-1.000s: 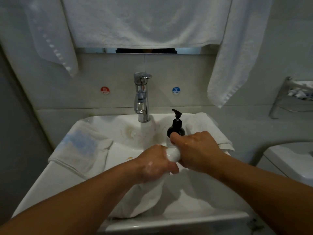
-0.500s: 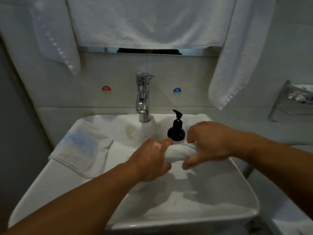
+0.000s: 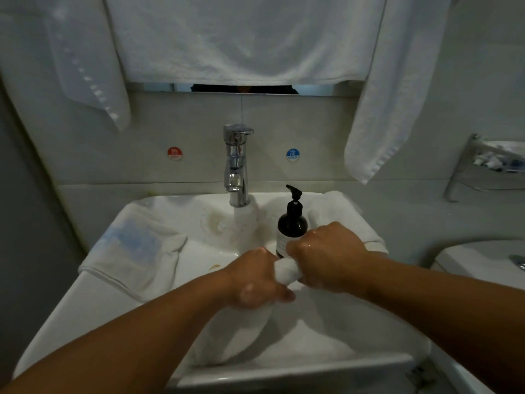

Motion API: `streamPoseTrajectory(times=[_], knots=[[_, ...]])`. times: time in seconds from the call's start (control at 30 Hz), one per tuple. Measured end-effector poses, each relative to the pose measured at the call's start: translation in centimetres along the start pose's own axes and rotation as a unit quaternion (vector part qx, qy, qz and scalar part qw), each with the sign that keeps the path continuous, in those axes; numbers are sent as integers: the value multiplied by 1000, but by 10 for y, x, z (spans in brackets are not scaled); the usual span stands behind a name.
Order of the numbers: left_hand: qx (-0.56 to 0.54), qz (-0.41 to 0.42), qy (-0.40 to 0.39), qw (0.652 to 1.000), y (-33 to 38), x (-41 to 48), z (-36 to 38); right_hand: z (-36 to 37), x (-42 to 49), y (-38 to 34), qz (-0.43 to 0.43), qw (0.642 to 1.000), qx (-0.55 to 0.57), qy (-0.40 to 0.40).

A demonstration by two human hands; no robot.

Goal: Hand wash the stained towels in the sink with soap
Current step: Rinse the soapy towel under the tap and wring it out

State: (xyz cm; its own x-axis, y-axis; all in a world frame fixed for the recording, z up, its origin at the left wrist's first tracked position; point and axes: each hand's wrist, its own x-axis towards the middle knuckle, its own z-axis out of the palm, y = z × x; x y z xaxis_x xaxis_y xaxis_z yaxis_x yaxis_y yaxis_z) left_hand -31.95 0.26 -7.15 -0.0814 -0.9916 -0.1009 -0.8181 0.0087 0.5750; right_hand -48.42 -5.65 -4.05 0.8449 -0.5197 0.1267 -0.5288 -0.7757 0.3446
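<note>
Plainly, both hands are closed round the same wet towel (image 3: 285, 273) over the middle of the sink (image 3: 284, 378): the left hand (image 3: 255, 282) grips it with suds on the knuckles, the right hand (image 3: 326, 258) clamps the bunched end just beside, and a short white roll shows between them. Its loose length hangs from the left fist toward six o'clock, down into the basin. Soaked terry like this should be heavy, limp and soap-slick — best taken in full-fist grips close together, so a twist bites instead of sliding. A second towel (image 3: 133, 248), smudged blue and brown, drapes the rim at nine o'clock; a third towel (image 3: 339, 207) lies at two o'clock behind the soap bottle (image 3: 292, 228). Whether the tap (image 3: 235, 166) at twelve o'clock is running is hard to say — the pale streak beneath it is blurred. The undersides of both hands are hidden, and any stain on the gripped towel cannot be seen.
</note>
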Motion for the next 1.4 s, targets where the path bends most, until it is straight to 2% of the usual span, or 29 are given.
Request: streamPoseTrajectory(times=[0.1,0.27,0.43,0.53,0.6,0.67,0.73,0.83,0.97,1.07,1.1,1.17,1.27,1.4], knots=[[-61,-13,-8,998,5,-5,1,8,3,4,-21,996,-4,84],[-226,-71,-24,971,11,-7,5,19,6,14,-35,987,20,157],[-373,-96,-54,921,19,-11,8,18,4,20,-51,981,19,187],[-405,-96,-81,906,20,-13,3,19,4,20,-54,975,19,213],[-363,-74,-71,926,20,-12,-2,21,5,20,-30,975,14,220],[-200,-32,-32,979,15,-7,-6,23,3,17,-2,977,22,212],[-7,6,17,1000,10,-2,-5,24,-1,14,5,986,46,162],[140,34,90,985,0,0,-2,6,-2,13,6,988,147,-38],[192,90,155,965,-2,1,5,-20,21,15,20,965,187,-183],[207,110,163,958,-3,3,7,-14,31,12,68,901,307,-300],[214,104,154,959,-3,2,6,-11,30,8,78,890,319,-316],[212,78,126,966,-5,3,6,-7,25,0,74,921,267,-273],[168,49,96,980,-5,5,6,-5,16,-11,67,979,109,-156],[142,32,77,986,2,7,8,-3,10,-10,24,998,19,-49]])
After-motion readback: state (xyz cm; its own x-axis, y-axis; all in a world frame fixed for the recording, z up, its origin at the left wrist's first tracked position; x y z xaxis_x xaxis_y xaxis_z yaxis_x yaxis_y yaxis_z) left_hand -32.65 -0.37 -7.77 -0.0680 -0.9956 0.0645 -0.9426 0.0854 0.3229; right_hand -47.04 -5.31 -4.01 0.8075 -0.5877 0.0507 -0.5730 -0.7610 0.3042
